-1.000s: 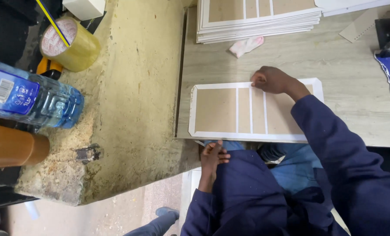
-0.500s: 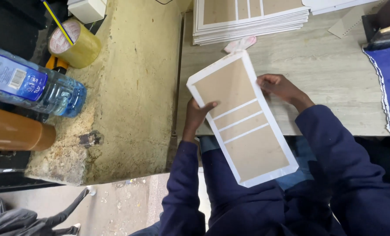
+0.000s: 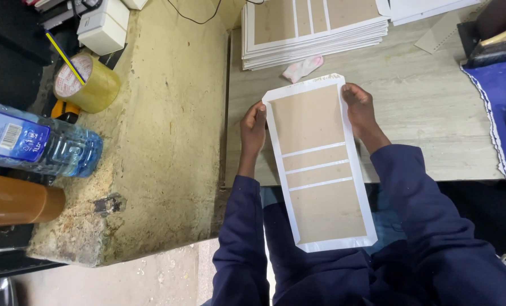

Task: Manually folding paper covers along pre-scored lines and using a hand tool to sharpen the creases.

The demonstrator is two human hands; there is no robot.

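Observation:
A long white sheet with brown card panels [image 3: 320,164] stands lengthwise in front of me, its far end over the wooden table [image 3: 434,130] and its near end over my lap. My left hand [image 3: 254,127] grips its left edge near the far end. On the opposite edge, my right hand [image 3: 359,106] holds the sheet at about the same height. Both sleeves are dark blue. A stack of the same panelled sheets [image 3: 312,28] lies on the table just beyond.
A small pink-white cloth [image 3: 303,68] lies below the stack. Left of the table is a rough concrete ledge [image 3: 162,124] with a tape roll [image 3: 85,82], a plastic water bottle [image 3: 34,144] and a brown cylinder [image 3: 15,199]. Blue fabric [image 3: 505,113] lies at right.
The sheet lay flat crosswise on the table under my right hand; I lifted it with both hands and turned it lengthwise, now held straighter and by both side edges.

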